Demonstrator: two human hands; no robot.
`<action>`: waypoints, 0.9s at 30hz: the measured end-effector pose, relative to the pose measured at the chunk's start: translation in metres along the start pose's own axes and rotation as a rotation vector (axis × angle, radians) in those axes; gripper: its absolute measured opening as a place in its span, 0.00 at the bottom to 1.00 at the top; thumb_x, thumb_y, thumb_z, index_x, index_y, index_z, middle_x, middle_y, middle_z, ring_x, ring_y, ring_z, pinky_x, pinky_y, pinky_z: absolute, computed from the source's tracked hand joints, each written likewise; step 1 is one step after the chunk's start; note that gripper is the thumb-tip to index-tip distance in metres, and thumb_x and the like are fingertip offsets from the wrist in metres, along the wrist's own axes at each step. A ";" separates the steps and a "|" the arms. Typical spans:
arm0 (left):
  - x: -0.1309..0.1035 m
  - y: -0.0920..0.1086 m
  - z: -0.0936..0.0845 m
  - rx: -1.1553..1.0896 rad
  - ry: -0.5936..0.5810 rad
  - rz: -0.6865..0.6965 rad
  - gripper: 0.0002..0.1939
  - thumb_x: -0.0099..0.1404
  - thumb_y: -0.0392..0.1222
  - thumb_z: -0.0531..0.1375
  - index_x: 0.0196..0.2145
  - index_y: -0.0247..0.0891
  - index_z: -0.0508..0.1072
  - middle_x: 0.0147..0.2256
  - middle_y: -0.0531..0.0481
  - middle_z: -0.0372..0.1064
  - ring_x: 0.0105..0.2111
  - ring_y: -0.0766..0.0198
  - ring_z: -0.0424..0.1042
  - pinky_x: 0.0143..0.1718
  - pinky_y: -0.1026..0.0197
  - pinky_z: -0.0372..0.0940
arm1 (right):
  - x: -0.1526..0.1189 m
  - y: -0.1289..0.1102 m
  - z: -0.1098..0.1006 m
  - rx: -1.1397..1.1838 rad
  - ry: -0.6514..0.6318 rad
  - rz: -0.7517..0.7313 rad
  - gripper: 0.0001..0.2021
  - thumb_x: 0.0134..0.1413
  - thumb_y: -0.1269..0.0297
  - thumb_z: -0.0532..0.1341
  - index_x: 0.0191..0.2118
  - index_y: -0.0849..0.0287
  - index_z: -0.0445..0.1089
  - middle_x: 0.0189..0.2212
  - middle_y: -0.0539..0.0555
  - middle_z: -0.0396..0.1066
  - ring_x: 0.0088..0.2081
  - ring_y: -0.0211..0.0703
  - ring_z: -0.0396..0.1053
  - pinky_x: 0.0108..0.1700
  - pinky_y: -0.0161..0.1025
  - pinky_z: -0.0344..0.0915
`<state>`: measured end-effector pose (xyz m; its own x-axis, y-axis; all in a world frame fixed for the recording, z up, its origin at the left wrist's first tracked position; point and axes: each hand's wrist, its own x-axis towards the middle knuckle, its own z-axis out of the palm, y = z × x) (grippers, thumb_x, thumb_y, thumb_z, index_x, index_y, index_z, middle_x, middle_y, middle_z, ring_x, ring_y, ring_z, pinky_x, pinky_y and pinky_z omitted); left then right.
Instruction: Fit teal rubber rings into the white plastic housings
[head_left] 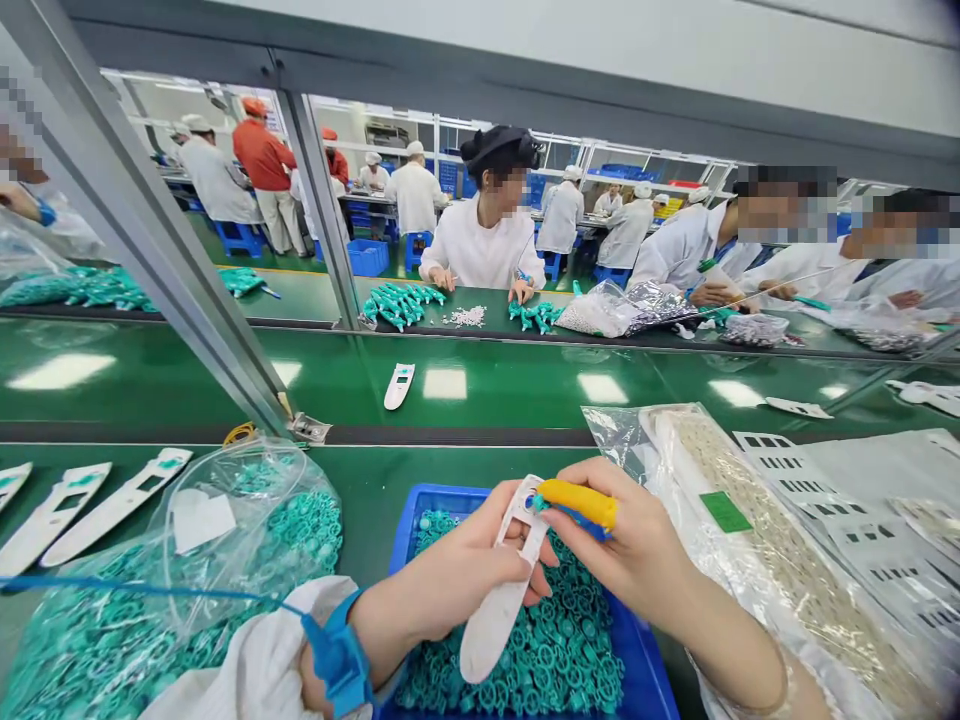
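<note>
My left hand [487,545] is closed around a long white plastic casing [495,620] with a rectangular window and a round opening near its top. At that opening my right hand [619,525] pinches a small teal plastic part [538,502] between thumb and index finger. A yellow finger cot [581,500] covers the index finger. Below both hands stands a blue bin [652,660] filled with teal ring-shaped parts [525,655]. The blue wrist strap [337,650] on my left wrist has a cord running off to the left.
Left lies a clear bag of teal parts [300,525], with white casings [112,505] beyond it. Bagged pieces [772,540] and a sheet with dark labels [847,520] are at right. A casing [400,386] sits on the green belt [510,395]. A metal post [187,270] rises at left; co-workers sit opposite.
</note>
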<state>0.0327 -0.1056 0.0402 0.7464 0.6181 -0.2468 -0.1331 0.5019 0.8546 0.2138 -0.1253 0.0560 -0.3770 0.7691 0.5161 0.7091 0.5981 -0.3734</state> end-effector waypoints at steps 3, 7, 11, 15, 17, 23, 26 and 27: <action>-0.004 0.000 0.006 0.041 0.029 0.038 0.19 0.50 0.30 0.53 0.42 0.39 0.61 0.30 0.55 0.65 0.27 0.71 0.66 0.31 0.67 0.61 | 0.001 -0.005 0.006 -0.158 0.024 -0.070 0.07 0.56 0.70 0.56 0.40 0.59 0.66 0.33 0.55 0.67 0.35 0.42 0.65 0.33 0.40 0.66; -0.003 -0.003 0.008 0.064 0.103 0.102 0.13 0.61 0.38 0.52 0.44 0.39 0.61 0.26 0.55 0.65 0.25 0.71 0.64 0.27 0.69 0.58 | 0.002 -0.010 0.015 -0.238 0.055 -0.156 0.09 0.56 0.73 0.54 0.41 0.60 0.67 0.33 0.56 0.67 0.35 0.43 0.64 0.33 0.42 0.66; -0.001 -0.007 0.005 0.136 0.159 0.195 0.12 0.66 0.46 0.49 0.43 0.38 0.64 0.26 0.53 0.66 0.26 0.71 0.65 0.28 0.69 0.58 | -0.002 -0.007 0.020 -0.202 0.092 -0.173 0.13 0.54 0.74 0.54 0.46 0.60 0.64 0.40 0.59 0.65 0.41 0.46 0.63 0.40 0.45 0.67; -0.004 -0.008 0.004 0.293 0.143 0.234 0.11 0.67 0.45 0.48 0.40 0.38 0.65 0.26 0.53 0.67 0.27 0.70 0.66 0.28 0.69 0.58 | -0.007 -0.006 0.017 -0.114 0.083 -0.076 0.18 0.54 0.72 0.56 0.52 0.56 0.59 0.47 0.60 0.61 0.49 0.49 0.61 0.46 0.48 0.65; -0.004 -0.007 0.005 0.338 0.128 0.249 0.12 0.67 0.47 0.48 0.41 0.38 0.64 0.25 0.53 0.67 0.27 0.69 0.67 0.28 0.68 0.59 | -0.010 -0.006 0.016 -0.093 0.098 -0.072 0.21 0.54 0.71 0.56 0.54 0.54 0.58 0.48 0.59 0.62 0.50 0.49 0.61 0.47 0.48 0.65; -0.002 -0.012 0.003 0.468 0.208 0.321 0.17 0.68 0.52 0.44 0.44 0.38 0.62 0.24 0.52 0.68 0.24 0.68 0.67 0.23 0.68 0.57 | -0.016 -0.012 0.023 0.136 0.141 0.148 0.20 0.57 0.68 0.54 0.55 0.56 0.57 0.44 0.58 0.68 0.44 0.46 0.68 0.45 0.43 0.67; -0.003 -0.015 0.002 0.603 0.260 0.387 0.17 0.68 0.51 0.44 0.47 0.40 0.61 0.27 0.52 0.71 0.25 0.67 0.69 0.24 0.68 0.58 | -0.011 -0.017 0.026 0.412 0.002 0.329 0.11 0.61 0.64 0.50 0.43 0.56 0.68 0.29 0.51 0.71 0.31 0.40 0.70 0.35 0.36 0.69; -0.004 -0.016 0.001 0.641 0.269 0.416 0.16 0.68 0.50 0.44 0.47 0.41 0.61 0.28 0.51 0.71 0.26 0.67 0.70 0.25 0.67 0.59 | -0.008 -0.019 0.027 0.491 -0.029 0.372 0.12 0.61 0.62 0.50 0.39 0.57 0.70 0.26 0.50 0.70 0.28 0.39 0.69 0.32 0.35 0.68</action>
<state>0.0330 -0.1168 0.0276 0.5250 0.8430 0.1173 0.0954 -0.1952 0.9761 0.1876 -0.1367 0.0380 -0.1783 0.9477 0.2646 0.4418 0.3174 -0.8391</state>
